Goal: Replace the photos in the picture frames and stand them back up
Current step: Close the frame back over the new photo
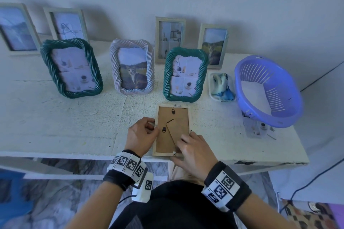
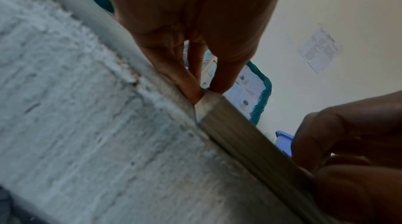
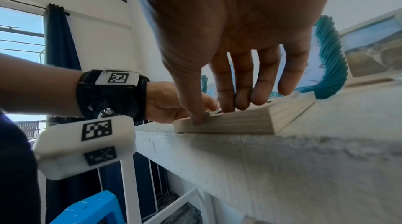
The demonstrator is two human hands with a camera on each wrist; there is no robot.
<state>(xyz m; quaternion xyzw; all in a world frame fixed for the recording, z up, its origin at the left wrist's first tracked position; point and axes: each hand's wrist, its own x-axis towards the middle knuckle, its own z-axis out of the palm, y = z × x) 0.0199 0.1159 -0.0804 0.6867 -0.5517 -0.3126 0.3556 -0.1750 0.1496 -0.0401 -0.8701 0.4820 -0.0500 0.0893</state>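
Note:
A pale wooden picture frame lies face down near the table's front edge, its brown backing board and folded stand facing up. My left hand is at the frame's left edge, fingers curled and pinching that edge. My right hand rests on the lower right of the backing with fairly straight fingers. Its thumb presses the frame's near rail. What the left fingertips pinch is too small to tell apart from the frame.
Several frames with photos stand behind: two green twisted ones, a pale twisted one and flat pale ones by the wall. At right are a purple basket, a small tray of cloth and a loose photo.

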